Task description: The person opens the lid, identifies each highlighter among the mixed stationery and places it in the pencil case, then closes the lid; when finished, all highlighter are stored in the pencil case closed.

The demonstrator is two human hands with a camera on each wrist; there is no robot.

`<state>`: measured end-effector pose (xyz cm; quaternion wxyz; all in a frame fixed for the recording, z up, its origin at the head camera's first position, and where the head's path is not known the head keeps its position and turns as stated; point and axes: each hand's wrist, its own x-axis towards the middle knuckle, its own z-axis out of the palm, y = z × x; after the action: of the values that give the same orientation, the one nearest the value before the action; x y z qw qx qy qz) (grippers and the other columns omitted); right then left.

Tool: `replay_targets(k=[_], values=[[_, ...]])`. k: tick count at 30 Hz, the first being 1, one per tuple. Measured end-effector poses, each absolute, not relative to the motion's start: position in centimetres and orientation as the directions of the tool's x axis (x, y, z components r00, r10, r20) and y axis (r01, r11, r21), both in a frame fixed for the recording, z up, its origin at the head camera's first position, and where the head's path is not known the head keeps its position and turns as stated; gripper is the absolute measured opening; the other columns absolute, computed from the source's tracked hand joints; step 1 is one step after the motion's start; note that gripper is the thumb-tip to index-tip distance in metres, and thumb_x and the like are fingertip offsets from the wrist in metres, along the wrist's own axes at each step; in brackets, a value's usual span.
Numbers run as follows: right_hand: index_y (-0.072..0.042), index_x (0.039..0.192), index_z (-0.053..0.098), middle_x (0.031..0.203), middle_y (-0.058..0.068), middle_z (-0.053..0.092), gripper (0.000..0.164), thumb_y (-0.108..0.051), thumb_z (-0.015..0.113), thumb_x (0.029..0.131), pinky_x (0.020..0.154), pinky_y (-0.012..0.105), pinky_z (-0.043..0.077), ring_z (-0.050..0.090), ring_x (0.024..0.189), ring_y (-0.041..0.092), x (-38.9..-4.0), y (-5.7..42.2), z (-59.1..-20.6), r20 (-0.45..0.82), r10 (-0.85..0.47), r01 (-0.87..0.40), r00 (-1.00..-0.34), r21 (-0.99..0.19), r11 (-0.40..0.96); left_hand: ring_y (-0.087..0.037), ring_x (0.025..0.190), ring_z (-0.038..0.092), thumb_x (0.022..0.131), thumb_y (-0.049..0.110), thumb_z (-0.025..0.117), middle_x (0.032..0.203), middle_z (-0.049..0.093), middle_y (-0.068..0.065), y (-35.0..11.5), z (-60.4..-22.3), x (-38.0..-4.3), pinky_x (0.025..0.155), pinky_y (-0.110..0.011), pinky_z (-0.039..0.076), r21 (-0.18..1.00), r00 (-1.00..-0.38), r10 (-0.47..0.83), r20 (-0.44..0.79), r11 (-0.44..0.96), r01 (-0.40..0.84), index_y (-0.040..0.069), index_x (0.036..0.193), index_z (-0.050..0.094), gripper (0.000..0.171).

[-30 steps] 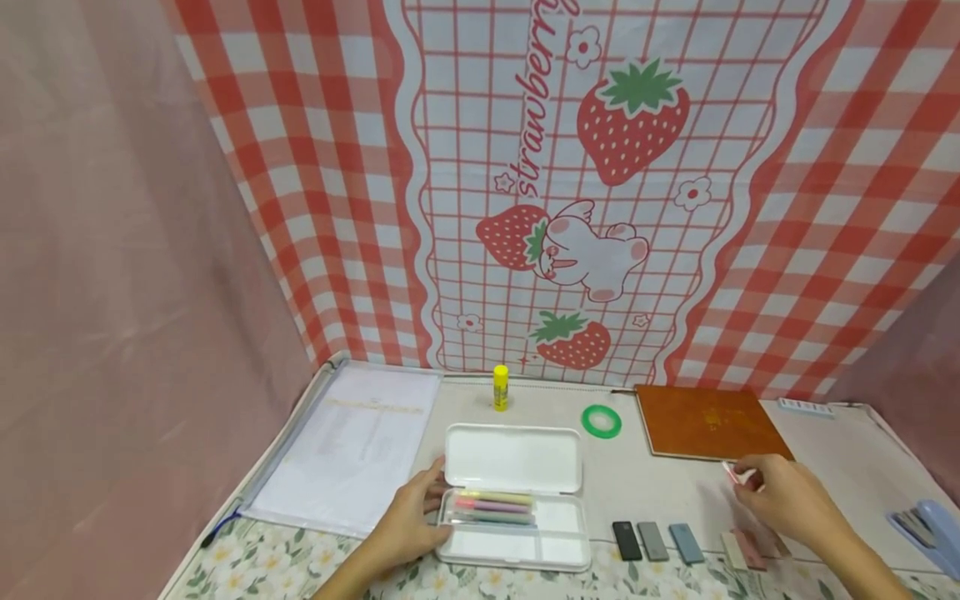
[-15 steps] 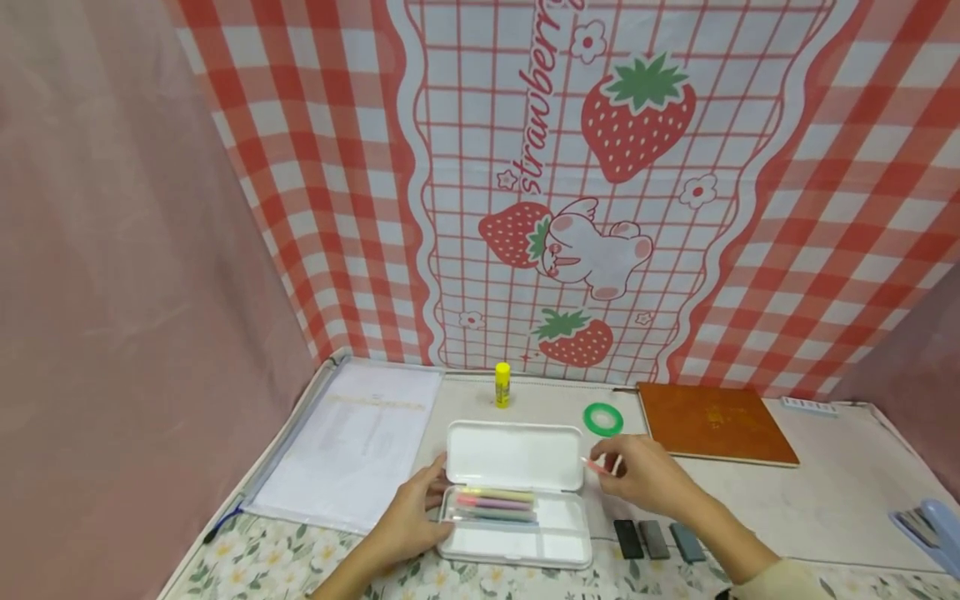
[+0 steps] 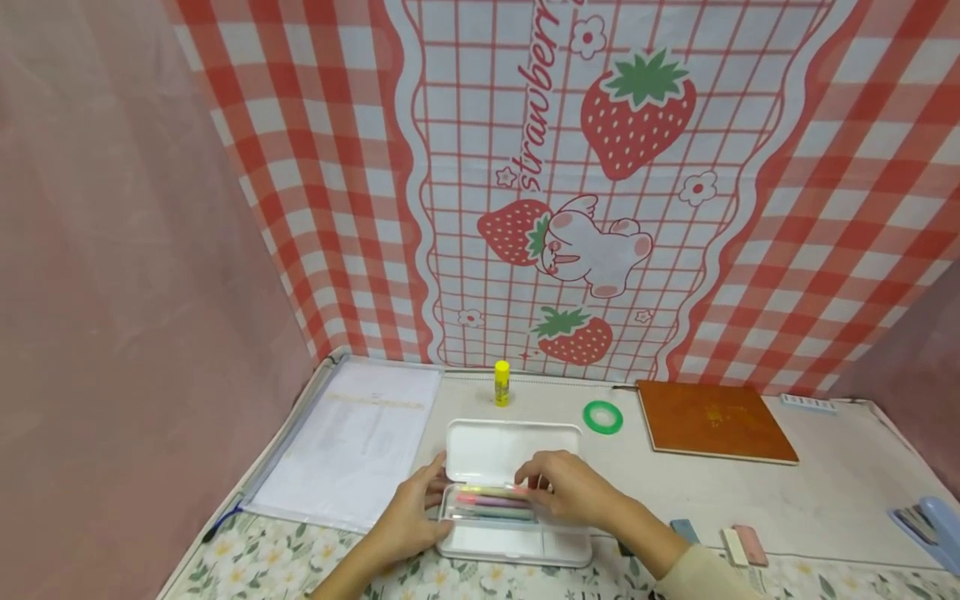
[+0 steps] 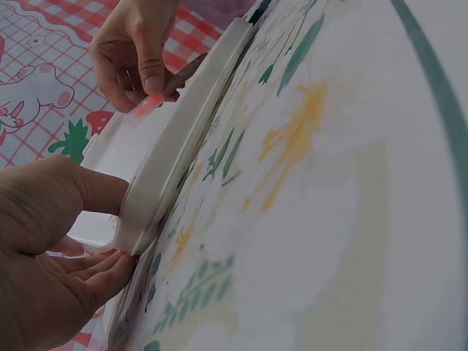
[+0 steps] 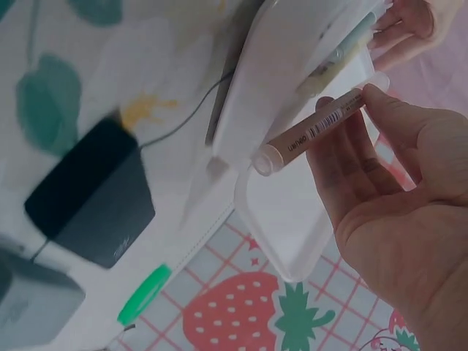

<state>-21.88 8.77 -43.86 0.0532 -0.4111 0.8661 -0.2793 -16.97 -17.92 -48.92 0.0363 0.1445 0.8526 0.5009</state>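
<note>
An open white pencil case (image 3: 491, 546) lies with its lid (image 3: 480, 450) tipped back. Several pastel pens (image 3: 491, 502) lie in its long rear compartment. At its left end, my left hand (image 3: 408, 518) grips the case wall between thumb and fingers, seen closely in the left wrist view. Over the right part of the case, my right hand (image 3: 573, 492) pinches a highlighter pen (image 5: 314, 131) with a barcode label; its coral tip shows in the left wrist view. The pen is held close above the other pens.
Blue (image 3: 684, 531), cream (image 3: 735, 547) and pink erasers (image 3: 751, 545) lie to the right, and a black one (image 5: 95, 190) shows in the right wrist view. Behind stand a glue stick (image 3: 502, 383), green tape roll (image 3: 603, 417) and brown notebook (image 3: 716, 422). A stapler (image 3: 930, 533) is far right.
My right hand has carried the highlighter pen leftward from beside the notebook, past the dark erasers, to over the pencil case. My left hand has stayed on the case.
</note>
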Motion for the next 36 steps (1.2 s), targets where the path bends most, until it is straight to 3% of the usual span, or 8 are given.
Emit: replay_targets(k=[15, 25, 30, 36], values=[[-0.016, 0.092, 0.074, 0.078, -0.013, 0.062, 0.011, -0.014, 0.071, 0.081, 0.057, 0.012, 0.048, 0.05, 0.067, -0.004, -21.3, 7.8, -44.9, 0.124, -0.709, -0.664, -0.694, -0.492, 0.564, -0.034, 0.115, 0.054, 0.068, -0.007, 0.07, 0.125, 0.048, -0.021, -18.1, -49.4, -17.1, 0.098, -0.033, 0.051, 0.864, -0.948, 0.298, 0.114, 0.441, 0.243, -0.008, 0.146, 0.018, 0.093], [-0.012, 0.096, 0.072, 0.079, -0.011, 0.063, 0.015, -0.013, 0.071, 0.081, 0.059, 0.014, 0.051, 0.054, 0.07, -0.002, -21.4, 8.2, -44.5, 0.114, -0.703, -0.641, -0.702, -0.53, 0.555, -0.036, 0.114, 0.054, 0.069, -0.007, 0.071, 0.123, 0.049, -0.02, -18.1, -49.2, -17.0, 0.097, -0.034, 0.052, 0.864, -0.949, 0.3, 0.094, 0.449, 0.227, -0.007, 0.146, 0.019, 0.093], [-0.012, 0.095, 0.071, 0.08, -0.012, 0.062, 0.013, -0.014, 0.07, 0.083, 0.059, 0.017, 0.051, 0.055, 0.071, 0.0, -21.6, 9.5, -43.7, 0.251, -0.611, -0.637, -0.751, -0.523, 0.567, -0.036, 0.114, 0.055, 0.068, -0.007, 0.071, 0.124, 0.049, -0.021, -18.1, -49.2, -17.0, 0.097, -0.033, 0.053, 0.863, -0.951, 0.292, 0.097, 0.451, 0.226, -0.008, 0.145, 0.02, 0.093], [-0.008, 0.089, 0.07, 0.078, -0.006, 0.063, 0.007, -0.011, 0.069, 0.082, 0.052, 0.018, 0.052, 0.056, 0.068, 0.006, -22.3, 11.3, -44.0, 0.544, -0.277, -0.577, -0.792, -0.516, 0.633, -0.036, 0.114, 0.054, 0.068, -0.006, 0.071, 0.126, 0.048, -0.022, -18.1, -49.4, -17.1, 0.097, -0.034, 0.052, 0.86, -0.953, 0.287, 0.1, 0.457, 0.227, -0.009, 0.145, 0.019, 0.093]])
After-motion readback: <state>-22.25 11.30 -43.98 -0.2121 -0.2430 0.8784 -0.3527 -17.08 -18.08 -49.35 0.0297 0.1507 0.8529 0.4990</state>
